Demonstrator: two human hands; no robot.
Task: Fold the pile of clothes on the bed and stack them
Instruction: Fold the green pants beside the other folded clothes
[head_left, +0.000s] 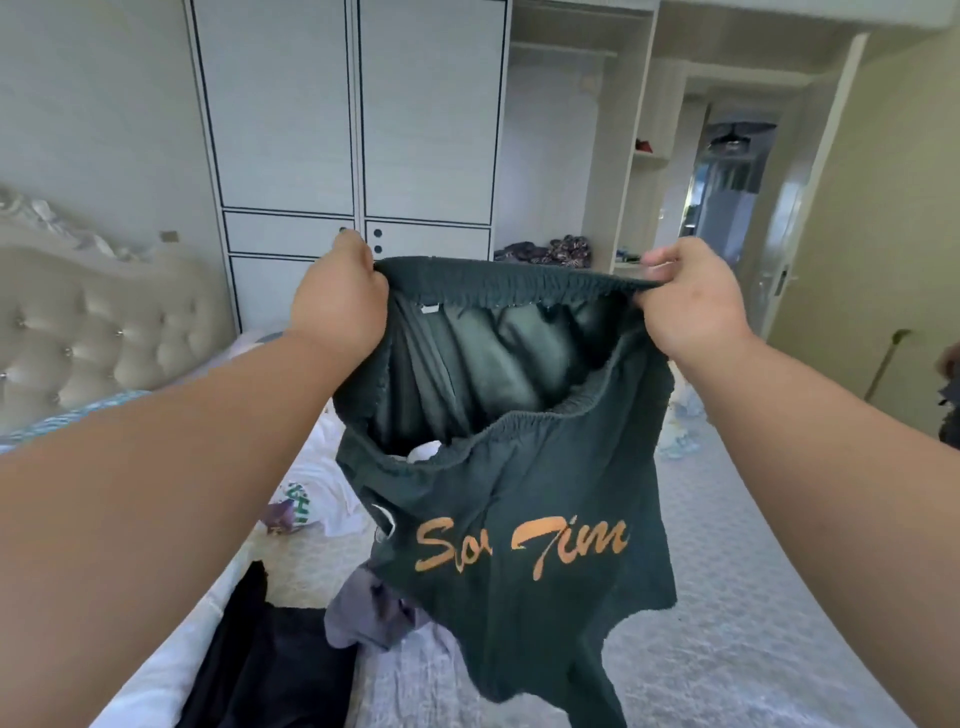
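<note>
I hold up dark green shorts (519, 571) with orange lettering, hanging in the air over the bed (727, 597). My left hand (337, 299) grips the left end of the elastic waistband. At the right end, my right hand (691, 301) pinches the same waistband, which is stretched between the two hands with its opening facing me. On the bed below lie a black garment (260, 654), a grey-purple garment (363, 613) and a white garment with green print (322, 493).
A tufted cream headboard (104, 322) stands at the left. White wardrobe doors (353, 130) fill the far wall, with open shelves holding dark clothes (550, 252) beside them. An open doorway (727, 182) is at the right. Small light clothes (680, 421) lie at the bed's far right.
</note>
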